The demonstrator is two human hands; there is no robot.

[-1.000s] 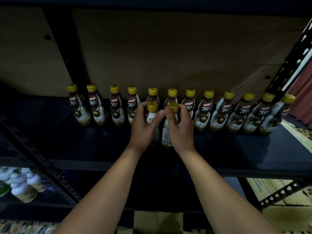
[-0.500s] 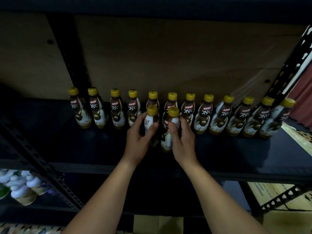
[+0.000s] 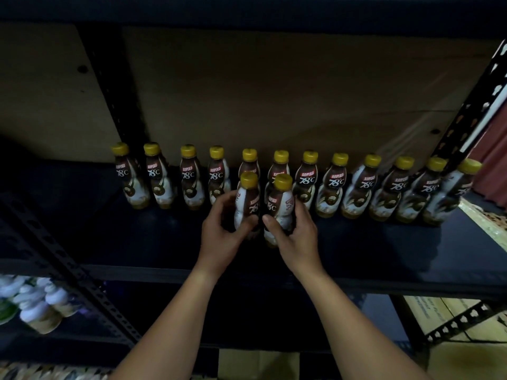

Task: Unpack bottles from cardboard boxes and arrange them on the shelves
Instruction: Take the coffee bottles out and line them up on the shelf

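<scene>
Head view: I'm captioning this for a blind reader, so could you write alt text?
A left hand and a right hand each grip a yellow-capped coffee bottle, left bottle and right bottle, standing on a dark shelf in front of a back row of bottles.

A brown board [image 3: 274, 91] fills the upper middle of the frame, with 2 dark round spots on it: 1 at upper left, 1 at middle right. A red curtain [image 3: 493, 160] hangs at the right edge. Below it, a strip of patterned floor [image 3: 482, 218] shows at right. At lower left, a cluster of white-capped bottles [image 3: 35, 305] sits blurred in the dark. A patterned mat [image 3: 49, 373] runs along the bottom left edge.
</scene>
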